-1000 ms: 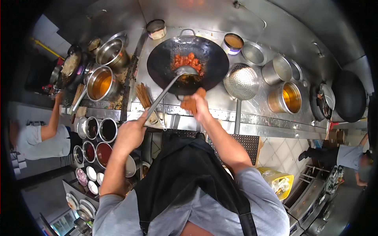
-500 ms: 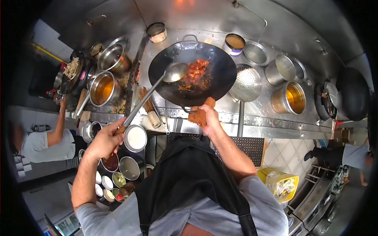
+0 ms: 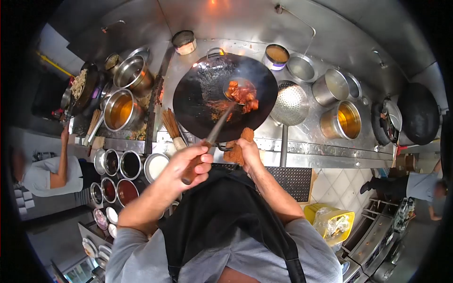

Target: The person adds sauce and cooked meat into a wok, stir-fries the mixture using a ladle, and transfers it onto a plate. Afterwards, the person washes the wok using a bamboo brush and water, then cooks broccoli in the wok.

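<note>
In the middle stands a dark wok (image 3: 193,101), tilted, with reddish-brown glazed food pieces (image 3: 242,94) in it. My left hand (image 3: 191,165) is closed around the wooden grip of a ladle (image 3: 218,127), whose bowl sits under or among the pieces. With my right hand (image 3: 247,151) I grip a folded brown cloth (image 3: 234,153) at the wok's near loop handle; the cloth hides part of that handle. A bamboo brush (image 3: 172,127) lies beside the wok, close to my left hand.
A perforated strainer (image 3: 289,106) rests right of the wok, near pots of amber liquid (image 3: 348,120). An open can (image 3: 276,55) stands behind. Sauce containers (image 3: 130,165) crowd the left. A yellow bin (image 3: 347,226) is at lower right. Other people (image 3: 52,172) stand at both sides.
My left hand has moved right and nearer my body, bringing the ladle's bowl from left of the food in to the pieces. The wok has tilted. My right hand stays at its handle.
</note>
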The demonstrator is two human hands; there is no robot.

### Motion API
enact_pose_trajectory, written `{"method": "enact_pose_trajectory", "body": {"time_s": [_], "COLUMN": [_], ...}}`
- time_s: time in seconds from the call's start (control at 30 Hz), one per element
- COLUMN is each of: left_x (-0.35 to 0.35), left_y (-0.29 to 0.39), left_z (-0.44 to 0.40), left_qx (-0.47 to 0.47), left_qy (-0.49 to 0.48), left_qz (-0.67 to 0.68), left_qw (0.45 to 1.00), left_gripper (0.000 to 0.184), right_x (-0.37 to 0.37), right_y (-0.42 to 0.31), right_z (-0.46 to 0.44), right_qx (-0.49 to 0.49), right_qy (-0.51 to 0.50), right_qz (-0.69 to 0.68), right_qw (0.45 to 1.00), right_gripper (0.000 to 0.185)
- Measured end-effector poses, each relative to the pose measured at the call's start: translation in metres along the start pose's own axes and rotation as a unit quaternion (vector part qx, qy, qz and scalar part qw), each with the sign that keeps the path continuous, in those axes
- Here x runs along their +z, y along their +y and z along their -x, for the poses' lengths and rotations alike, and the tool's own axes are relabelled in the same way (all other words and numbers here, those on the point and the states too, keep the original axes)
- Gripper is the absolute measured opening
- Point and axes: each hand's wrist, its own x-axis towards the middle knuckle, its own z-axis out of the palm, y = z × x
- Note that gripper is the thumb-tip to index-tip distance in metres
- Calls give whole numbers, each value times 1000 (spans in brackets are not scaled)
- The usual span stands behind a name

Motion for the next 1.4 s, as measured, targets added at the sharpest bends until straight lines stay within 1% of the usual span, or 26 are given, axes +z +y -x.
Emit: {"method": "enact_pose_trajectory", "body": {"time_s": [0.07, 0.1, 0.27, 0.37, 0.47, 0.5, 0.53, 0.6, 0.63, 0.67, 0.7, 0.73, 0.83, 0.87, 0.93, 0.97, 1.0, 1.03, 1.07, 1.1, 1.17, 1.2, 1.27, 1.33, 1.37, 1.4], "left_x": [-15, -10, -26, -40, -43, -45, -43, -43, -43, -45, -49, -52, -51, -58, -48, -51, -54, -55, -56, -53, -52, -57, -83, -86, -92, -91], "left_y": [-17, -22, -24, -21, -14, -11, -8, 0, 5, 8, 9, 9, 21, 26, 35, 39, 40, 41, 42, 39, 35, 32, 23, 10, 2, -2], "left_z": [-13, -6, 7, 9, 6, 5, 6, 14, 22, 30, 37, 41, 64, 74, 95, 103, 108, 111, 112, 111, 99, 94, 68, 54, 51, 51], "left_qx": [-18, -2, 1, 7, 34, 39, 44, 68, 75, 80, 93, 102, 107, 95, 71, 47, 29, 13, -1, -13, -20, -29, -58, -56, -55, -57], "left_qy": [-59, -50, -52, -64, -61, -60, -48, -76, -75, -76, -57, -46, 17, 28, 41, 50, 65, 79, 90, 103, 75, 62, -10, -50, -32, -41], "left_qz": [116, 89, 65, 70, 80, 79, 88, 82, 69, 57, 60, 47, -11, -40, -78, -78, -95, -113, -130, -142, -107, -89, 7, -10, -16, -20], "left_qw": [991, 995, 997, 995, 994, 994, 994, 991, 992, 992, 992, 993, 994, 994, 994, 995, 993, 990, 987, 984, 991, 994, 998, 997, 998, 997], "left_gripper": [4, 7, 11, 11, 10, 8, 7, 6, 6, 6, 20, 23, 27, 30, 48, 61, 62, 63, 63, 67, 66, 66, 60, 59, 62, 64], "right_x": [-3, -5, -16, -11, -8, -12, -6, 9, 9, -7, -6, -7, -7, -4, -5, -18, -20, -27, -33, -37, -46, -35, -26, -24, -25, -27], "right_y": [8, 14, 29, 14, -2, -5, -11, -7, 5, 26, 19, 16, -3, -3, 2, 24, 38, 53, 62, 62, 63, 51, 39, 38, 42, 46], "right_z": [4, 9, 18, 19, -13, -35, -45, -16, 1, 0, 7, 19, 2, 5, 15, 14, 25, 33, 32, 29, 26, 29, 33, 40, 45, 47], "right_qx": [6, 11, 18, 28, 60, 44, 58, 51, 51, 35, 49, 67, 42, 21, -21, -92, -160, -220, -281, -265, -232, -225, -162, -114, -84, -67], "right_qy": [4, 7, 5, -3, -31, -40, -24, 9, -1, 0, -6, -8, -3, 2, 14, 14, 16, 45, 72, 60, 35, 49, 43, 54, 58, 63], "right_qz": [-15, -23, -54, -58, -71, -22, -12, 19, 5, 10, -11, -34, -71, -54, -14, 25, 98, 182, 265, 240, 187, 198, 133, 63, 28, 27], "right_qw": [1000, 1000, 998, 998, 995, 998, 998, 998, 999, 999, 999, 997, 997, 998, 1000, 995, 982, 957, 920, 932, 954, 953, 977, 990, 994, 995], "right_gripper": [26, 25, 33, 35, 34, 34, 32, 32, 33, 32, 35, 37, 33, 33, 32, 32, 35, 35, 35, 34, 34, 34, 32, 27, 25, 26]}}
